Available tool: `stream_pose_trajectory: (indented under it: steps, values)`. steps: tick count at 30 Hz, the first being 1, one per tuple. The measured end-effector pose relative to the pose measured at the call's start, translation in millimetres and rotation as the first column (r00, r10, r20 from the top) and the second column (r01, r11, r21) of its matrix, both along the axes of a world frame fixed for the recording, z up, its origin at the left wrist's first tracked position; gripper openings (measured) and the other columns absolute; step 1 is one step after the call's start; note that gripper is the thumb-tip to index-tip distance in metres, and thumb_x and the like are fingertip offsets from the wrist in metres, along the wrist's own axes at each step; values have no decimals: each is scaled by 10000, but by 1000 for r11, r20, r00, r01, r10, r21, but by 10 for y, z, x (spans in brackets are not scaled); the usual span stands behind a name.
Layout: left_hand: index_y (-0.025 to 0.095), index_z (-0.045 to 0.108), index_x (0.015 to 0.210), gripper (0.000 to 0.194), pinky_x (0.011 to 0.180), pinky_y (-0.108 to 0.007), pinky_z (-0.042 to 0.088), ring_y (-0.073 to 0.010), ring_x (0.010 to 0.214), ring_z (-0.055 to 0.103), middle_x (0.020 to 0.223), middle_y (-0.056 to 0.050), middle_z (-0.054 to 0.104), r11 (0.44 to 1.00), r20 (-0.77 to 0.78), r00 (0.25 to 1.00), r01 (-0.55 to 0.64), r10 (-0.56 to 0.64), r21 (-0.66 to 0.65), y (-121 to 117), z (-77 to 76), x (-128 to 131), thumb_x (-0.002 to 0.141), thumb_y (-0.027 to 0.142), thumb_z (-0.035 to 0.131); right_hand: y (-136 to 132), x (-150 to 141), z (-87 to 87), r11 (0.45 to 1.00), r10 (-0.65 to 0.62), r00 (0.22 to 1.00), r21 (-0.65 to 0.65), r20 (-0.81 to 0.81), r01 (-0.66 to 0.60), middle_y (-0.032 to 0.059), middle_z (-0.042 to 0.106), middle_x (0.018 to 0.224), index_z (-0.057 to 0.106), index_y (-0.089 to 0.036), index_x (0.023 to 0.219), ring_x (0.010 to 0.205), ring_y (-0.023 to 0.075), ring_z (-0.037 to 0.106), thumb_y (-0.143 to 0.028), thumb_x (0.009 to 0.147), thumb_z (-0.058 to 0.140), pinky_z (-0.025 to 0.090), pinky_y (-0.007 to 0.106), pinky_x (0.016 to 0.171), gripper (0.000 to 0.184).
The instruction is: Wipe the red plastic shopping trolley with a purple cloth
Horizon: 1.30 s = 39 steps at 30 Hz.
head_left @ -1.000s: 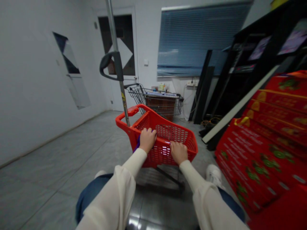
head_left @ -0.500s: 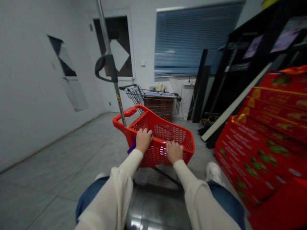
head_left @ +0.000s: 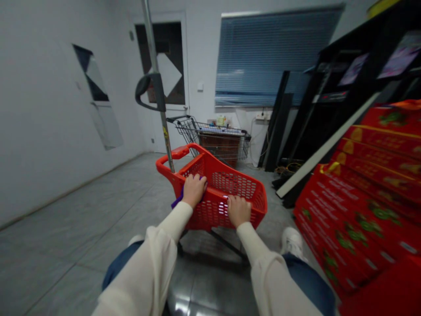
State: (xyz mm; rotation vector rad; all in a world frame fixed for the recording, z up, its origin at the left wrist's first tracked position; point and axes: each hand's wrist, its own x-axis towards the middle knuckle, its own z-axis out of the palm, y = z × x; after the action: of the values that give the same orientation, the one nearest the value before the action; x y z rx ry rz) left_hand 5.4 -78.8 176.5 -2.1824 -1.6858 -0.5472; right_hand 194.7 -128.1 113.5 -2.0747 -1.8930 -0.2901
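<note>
A red plastic shopping cart (head_left: pixel 215 195) with slotted sides stands sideways in front of me. Wrapped over its near rim is my left hand (head_left: pixel 194 191), closed on a purple cloth (head_left: pixel 177 200) that shows on both sides of the fingers. Farther right on the same rim, my right hand (head_left: pixel 239 210) is closed with its fingers hooked over the edge. A metal pole with a grey handle (head_left: pixel 159 92) rises by the cart's push-bar end.
A wire shopping cart (head_left: pixel 241 142) stands behind, near a brown cabinet (head_left: pixel 219 147). Stacked red boxes (head_left: pixel 358 210) rise at the right, beside a leaning white board (head_left: pixel 325 147). A door (head_left: pixel 166 66) and window blinds (head_left: pixel 269 57) are at the back.
My left hand has slid slightly left along the rim with the purple cloth. My right hand keeps its place on the rim. The view has shifted a little.
</note>
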Motion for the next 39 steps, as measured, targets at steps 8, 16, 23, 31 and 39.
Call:
stream_pose_trajectory:
  steps: [8,16,23,31,39]
  values:
    - [223,673,1053,285,822,-378,383,-262,987,515,1057,-118,622,989,13,991,135,-134,-60,-189,-240,551,990,334,418,-21,-18,28,1000,11,1000,-15,-14,-11,101,692,1080,663,-233,1117,980,214,599,-354,1040,322,340,330,813,369]
    - [192,691,1038,321,841,-403,379,-290,1008,520,1042,-149,629,1000,6,1000,-12,12,-26,18,38,9,988,342,411,-2,-22,-1,1000,6,1000,-4,4,-6,108,692,1076,667,-232,1130,986,218,602,-355,1038,314,345,338,810,385]
    - [219,672,1048,291,832,-380,388,-261,999,518,1061,-116,625,992,27,994,103,-101,-73,-152,-209,499,991,344,415,-35,-62,96,997,27,999,-72,34,-24,102,703,1099,640,-263,1201,992,207,621,-367,1043,275,371,328,804,412]
    - [214,670,1062,277,849,-391,387,-275,1025,513,1080,-123,629,998,43,999,29,-27,-52,21,-90,191,983,362,449,-117,355,47,995,39,998,-93,43,-35,86,729,1089,663,-242,1185,993,185,644,-335,1049,296,365,302,852,402]
    - [233,661,1059,272,859,-387,385,-257,996,508,1069,-92,630,987,54,987,155,-153,-37,-205,-408,735,994,369,435,-58,291,-171,993,101,995,70,-11,-100,71,693,1229,591,-246,1333,1081,174,608,-304,1045,313,373,288,900,404]
